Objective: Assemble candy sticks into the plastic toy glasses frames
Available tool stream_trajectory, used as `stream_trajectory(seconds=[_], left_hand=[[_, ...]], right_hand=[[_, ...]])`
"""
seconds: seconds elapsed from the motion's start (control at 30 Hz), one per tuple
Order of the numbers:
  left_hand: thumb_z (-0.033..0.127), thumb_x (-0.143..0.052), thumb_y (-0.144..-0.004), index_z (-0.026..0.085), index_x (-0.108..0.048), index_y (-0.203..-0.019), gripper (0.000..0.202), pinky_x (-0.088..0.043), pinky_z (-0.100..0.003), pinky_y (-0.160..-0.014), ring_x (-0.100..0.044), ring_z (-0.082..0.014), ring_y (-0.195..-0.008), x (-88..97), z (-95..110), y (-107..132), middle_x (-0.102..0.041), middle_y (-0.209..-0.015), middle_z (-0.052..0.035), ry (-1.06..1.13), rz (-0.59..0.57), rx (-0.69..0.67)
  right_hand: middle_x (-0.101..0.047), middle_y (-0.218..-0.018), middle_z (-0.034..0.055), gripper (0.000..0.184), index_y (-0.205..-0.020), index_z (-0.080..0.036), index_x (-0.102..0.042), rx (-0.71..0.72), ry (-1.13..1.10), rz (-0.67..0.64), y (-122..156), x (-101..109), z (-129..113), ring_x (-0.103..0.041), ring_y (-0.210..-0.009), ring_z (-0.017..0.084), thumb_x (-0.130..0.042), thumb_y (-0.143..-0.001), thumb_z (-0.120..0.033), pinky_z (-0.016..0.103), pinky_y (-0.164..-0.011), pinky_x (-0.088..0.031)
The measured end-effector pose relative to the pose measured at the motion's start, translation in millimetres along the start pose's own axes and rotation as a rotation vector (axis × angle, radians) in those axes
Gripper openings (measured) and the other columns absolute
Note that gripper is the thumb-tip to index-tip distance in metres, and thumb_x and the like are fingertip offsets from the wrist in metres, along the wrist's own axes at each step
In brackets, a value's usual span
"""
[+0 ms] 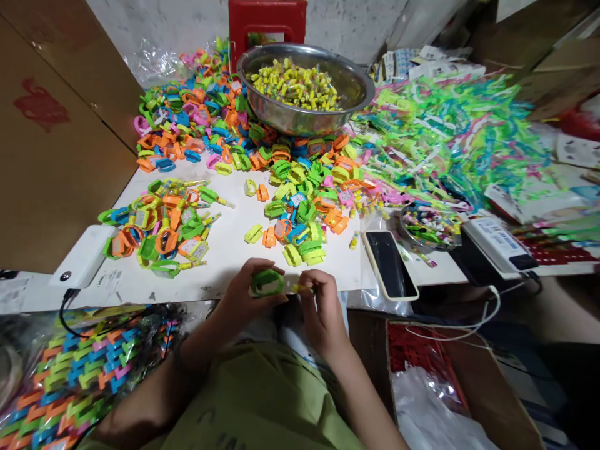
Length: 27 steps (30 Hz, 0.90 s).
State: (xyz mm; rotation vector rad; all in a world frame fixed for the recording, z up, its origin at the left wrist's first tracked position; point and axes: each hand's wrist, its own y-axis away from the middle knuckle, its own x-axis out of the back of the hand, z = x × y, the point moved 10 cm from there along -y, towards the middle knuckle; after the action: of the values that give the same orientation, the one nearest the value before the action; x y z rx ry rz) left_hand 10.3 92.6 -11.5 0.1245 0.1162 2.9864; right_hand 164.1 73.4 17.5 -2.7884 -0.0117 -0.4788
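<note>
My left hand [244, 294] is closed around a green toy watch [268, 283], a plastic loop held just off the table's front edge. Close beside it, my right hand [323, 306] pinches a small yellow tube-like piece [298, 288], mostly hidden by the fingers. Loose toy watches in green, orange, blue and yellow form a pile [304, 212] beyond my hands. To the left lies another heap of toy watches [164, 228], with thin yellow tubes sticking out of them.
A steel basin [300, 122] full of small yellow pieces stands at the back, among more toy watches [201, 119]. A phone [390, 265], a small bowl [429, 225] and a spread of green and pink strips [450, 131] are on the right. A cardboard box [60, 144] stands left.
</note>
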Motion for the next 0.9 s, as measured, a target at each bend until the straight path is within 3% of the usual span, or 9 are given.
stream_trajectory(seconds=[0.2,0.37,0.63,0.9], left_hand=[[0.036,-0.081,-0.068,0.019,-0.057,-0.101,0.044,-0.053,-0.031,-0.08,-0.066,-0.0187,-0.088,-4.9,5.9,3.8,-0.071,-0.1,-0.0045,-0.132,-0.089,0.069],[0.039,-0.082,-0.066,0.019,-0.055,-0.1,0.047,-0.054,-0.031,-0.078,-0.067,-0.0193,-0.086,-2.3,4.0,5.3,-0.071,-0.097,-0.0045,-0.125,-0.081,0.118],[0.041,-0.082,-0.065,0.019,-0.056,-0.097,0.046,-0.052,-0.028,-0.074,-0.066,-0.018,-0.082,-2.9,3.7,3.6,-0.071,-0.092,-0.003,-0.199,-0.102,0.107],[0.043,-0.084,-0.061,0.019,-0.059,-0.093,0.047,-0.049,-0.023,-0.066,-0.061,-0.0134,-0.072,-3.6,3.3,4.2,-0.068,-0.078,0.0024,-0.175,-0.115,0.15]], right_hand=[[-0.055,-0.097,0.0028,0.015,-0.103,-0.023,-0.05,0.071,0.044,-0.082,-6.4,-7.5,-12.7,-0.055,-0.089,0.014,-0.047,-0.094,-0.011,0.026,-0.077,-0.046],[-0.055,-0.095,0.0019,0.016,-0.094,-0.023,-0.053,0.131,0.014,-0.019,-5.8,-0.5,-19.0,-0.057,-0.087,0.013,-0.057,-0.089,-0.007,0.024,-0.075,-0.046],[-0.063,-0.101,0.0046,0.018,-0.096,-0.023,-0.056,0.105,-0.052,0.021,0.9,2.6,-10.0,-0.063,-0.094,0.016,-0.059,-0.088,-0.008,0.029,-0.079,-0.051],[-0.065,-0.098,0.0061,0.022,-0.101,-0.023,-0.055,0.294,0.196,-0.058,2.2,-2.4,-40.7,-0.063,-0.086,0.017,-0.06,-0.087,-0.006,0.031,-0.073,-0.052]])
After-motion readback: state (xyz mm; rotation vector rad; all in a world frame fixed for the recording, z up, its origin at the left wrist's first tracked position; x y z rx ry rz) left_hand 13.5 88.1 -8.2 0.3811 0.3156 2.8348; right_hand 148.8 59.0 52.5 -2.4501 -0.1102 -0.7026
